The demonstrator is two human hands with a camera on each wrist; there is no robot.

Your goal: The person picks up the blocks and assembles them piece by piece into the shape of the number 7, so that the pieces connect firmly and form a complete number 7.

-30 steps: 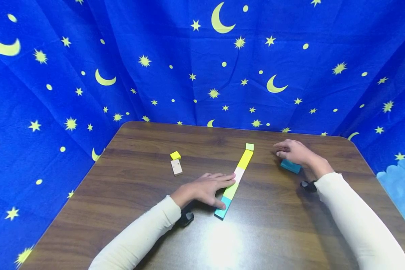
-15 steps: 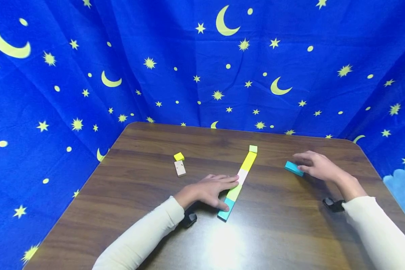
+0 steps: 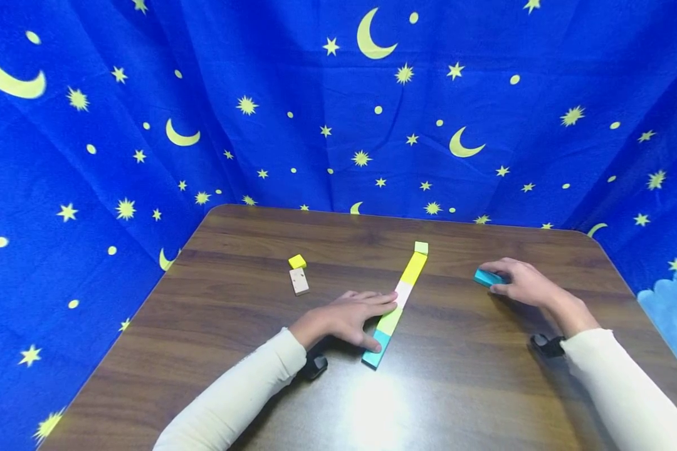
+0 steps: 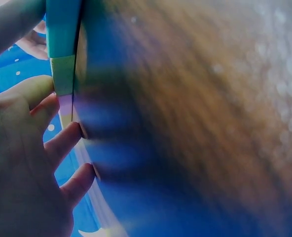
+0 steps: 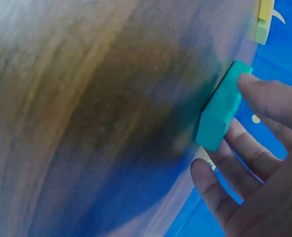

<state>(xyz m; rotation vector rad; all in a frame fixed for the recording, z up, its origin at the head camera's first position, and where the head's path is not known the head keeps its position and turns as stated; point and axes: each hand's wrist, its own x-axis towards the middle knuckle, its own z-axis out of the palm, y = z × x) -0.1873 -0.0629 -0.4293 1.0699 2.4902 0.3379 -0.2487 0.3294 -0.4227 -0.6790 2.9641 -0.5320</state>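
Observation:
A row of end-to-end blocks runs diagonally on the table: a teal block nearest, then lime, pale pink and yellow. My left hand lies spread along its left side, fingertips and thumb touching the blocks; the left wrist view shows this hand beside the row's edge. On the right, my right hand pinches a separate teal block between thumb and fingers. In the right wrist view the thumb lies on this teal block, with fingers of the hand behind it.
A small light-green block stands at the far end of the row. At the left lie a small yellow block and a whitish block with dark marks. A blue curtain with stars and moons surrounds the wooden table.
My right hand moved off to the right of the separate teal block, then came back left and took hold of it. My left hand has stayed on the row. The head view has shifted slightly.

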